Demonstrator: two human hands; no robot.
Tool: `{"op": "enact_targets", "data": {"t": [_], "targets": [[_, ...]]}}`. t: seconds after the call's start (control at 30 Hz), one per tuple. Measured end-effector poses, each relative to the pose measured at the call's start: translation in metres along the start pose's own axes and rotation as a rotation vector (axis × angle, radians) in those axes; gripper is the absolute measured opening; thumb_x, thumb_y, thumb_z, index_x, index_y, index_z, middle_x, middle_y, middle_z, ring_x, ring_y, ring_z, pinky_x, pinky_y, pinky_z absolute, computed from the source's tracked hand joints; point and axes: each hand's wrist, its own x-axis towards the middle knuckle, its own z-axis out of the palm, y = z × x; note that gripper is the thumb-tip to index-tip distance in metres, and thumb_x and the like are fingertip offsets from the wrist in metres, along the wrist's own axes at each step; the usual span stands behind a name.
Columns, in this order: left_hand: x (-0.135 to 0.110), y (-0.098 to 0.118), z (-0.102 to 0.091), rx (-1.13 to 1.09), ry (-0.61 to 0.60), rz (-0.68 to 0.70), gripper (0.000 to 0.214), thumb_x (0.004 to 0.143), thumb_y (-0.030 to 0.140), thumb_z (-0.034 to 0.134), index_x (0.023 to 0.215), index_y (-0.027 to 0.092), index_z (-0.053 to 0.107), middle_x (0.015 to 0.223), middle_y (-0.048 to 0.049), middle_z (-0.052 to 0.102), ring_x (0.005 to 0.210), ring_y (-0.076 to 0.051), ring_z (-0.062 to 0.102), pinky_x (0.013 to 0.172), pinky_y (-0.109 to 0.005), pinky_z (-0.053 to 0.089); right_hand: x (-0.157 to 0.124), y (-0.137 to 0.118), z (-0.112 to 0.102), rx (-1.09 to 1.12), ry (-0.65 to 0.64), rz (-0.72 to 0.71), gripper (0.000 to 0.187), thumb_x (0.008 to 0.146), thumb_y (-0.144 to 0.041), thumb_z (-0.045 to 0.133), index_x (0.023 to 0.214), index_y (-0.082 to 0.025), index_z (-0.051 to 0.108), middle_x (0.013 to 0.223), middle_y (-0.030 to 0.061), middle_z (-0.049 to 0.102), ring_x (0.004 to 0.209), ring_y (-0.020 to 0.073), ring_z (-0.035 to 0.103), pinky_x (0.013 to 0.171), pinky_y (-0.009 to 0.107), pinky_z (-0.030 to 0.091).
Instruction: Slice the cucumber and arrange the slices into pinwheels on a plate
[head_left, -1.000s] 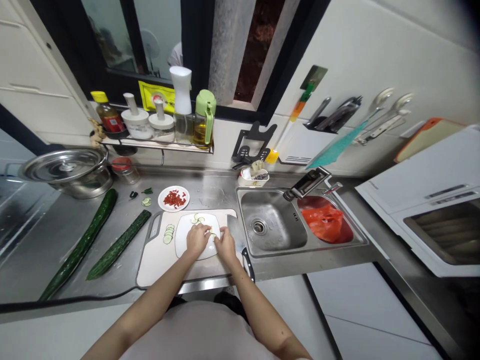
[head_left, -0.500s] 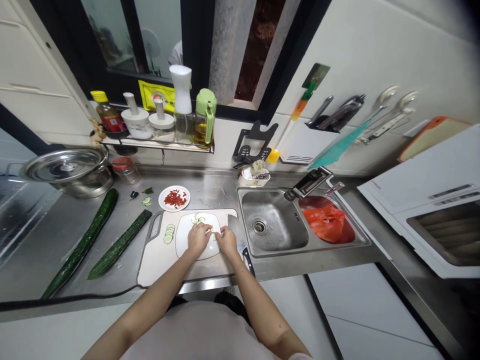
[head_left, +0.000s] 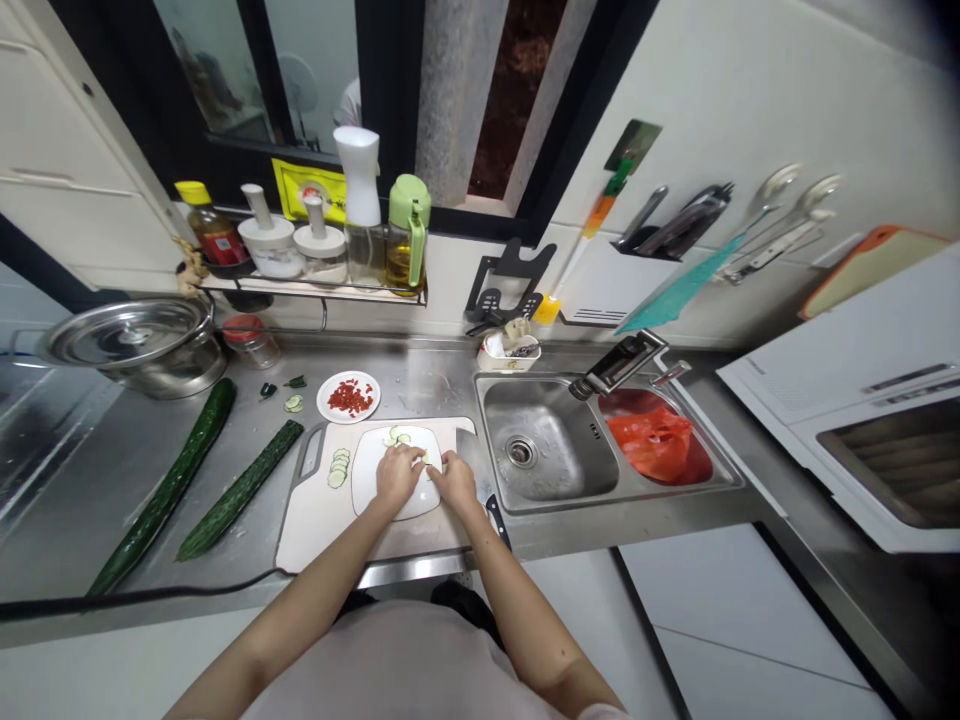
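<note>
A white square plate rests on the cutting board, with several thin cucumber slices laid near its far edge. Over the plate, my left hand has its fingertips pinched together at a pale green cucumber slice. My right hand faces it from the right, thumb tip close to that slice and apart from the bent index finger. Its other fingers curl out of sight. Left of the plate, an overlapping row of cucumber slices lies on the board. A knife lies partly hidden beside my right wrist.
Two long cucumbers lie left of the board. Behind it stands a small plate of chopped red pieces. A double sink is at the right, with a red bag. Bottles and jars line a shelf; a lidded pot stands at left.
My hands stay over the plate, with only a slight shift of the fingers around the cucumber slice. The camera view has moved a little; everything else lies as before.
</note>
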Motion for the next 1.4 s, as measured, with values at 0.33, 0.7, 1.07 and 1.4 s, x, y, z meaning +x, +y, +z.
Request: {"op": "enact_targets", "data": {"t": [0.33, 0.7, 1.07, 1.4], "targets": [[0.000, 0.000, -0.001, 0.031, -0.004, 0.016, 0.024, 0.085, 0.028, 0.054, 0.102, 0.025, 0.071, 0.098, -0.0055, 0.067, 0.097, -0.023, 0.054, 0.086, -0.033, 0.041, 0.000, -0.007, -0.008, -0.136, -0.079, 0.025, 0.031, 0.086, -0.044, 0.057, 0.104, -0.019, 0.058, 0.092, 0.0109, 0.068, 0.086, 0.0213, 0.063, 0.065, 0.026, 0.035], [-0.002, 0.001, -0.002, 0.046, -0.008, -0.003, 0.025, 0.086, 0.030, 0.054, 0.104, 0.025, 0.070, 0.101, -0.0036, 0.067, 0.100, -0.023, 0.053, 0.087, -0.031, 0.040, 0.000, -0.013, -0.017, -0.195, -0.153, 0.033, 0.035, 0.086, -0.046, 0.057, 0.108, -0.019, 0.057, 0.098, 0.0112, 0.068, 0.095, 0.0218, 0.062, 0.072, 0.026, 0.039], [0.001, 0.004, -0.002, 0.082, -0.017, -0.027, 0.025, 0.086, 0.035, 0.053, 0.103, 0.026, 0.070, 0.102, -0.0046, 0.066, 0.101, -0.023, 0.053, 0.084, -0.031, 0.040, 0.002, -0.012, -0.016, -0.205, -0.150, 0.011, 0.035, 0.085, -0.043, 0.057, 0.109, -0.017, 0.057, 0.101, 0.0126, 0.068, 0.096, 0.0220, 0.062, 0.072, 0.026, 0.039], [0.000, 0.003, 0.001, 0.089, -0.010, -0.038, 0.025, 0.086, 0.034, 0.053, 0.103, 0.027, 0.070, 0.102, -0.0045, 0.066, 0.101, -0.023, 0.052, 0.083, -0.031, 0.040, 0.000, -0.010, -0.017, -0.177, -0.140, 0.014, 0.037, 0.084, -0.047, 0.058, 0.109, -0.019, 0.058, 0.100, 0.0113, 0.068, 0.095, 0.0213, 0.062, 0.072, 0.025, 0.039]]}}
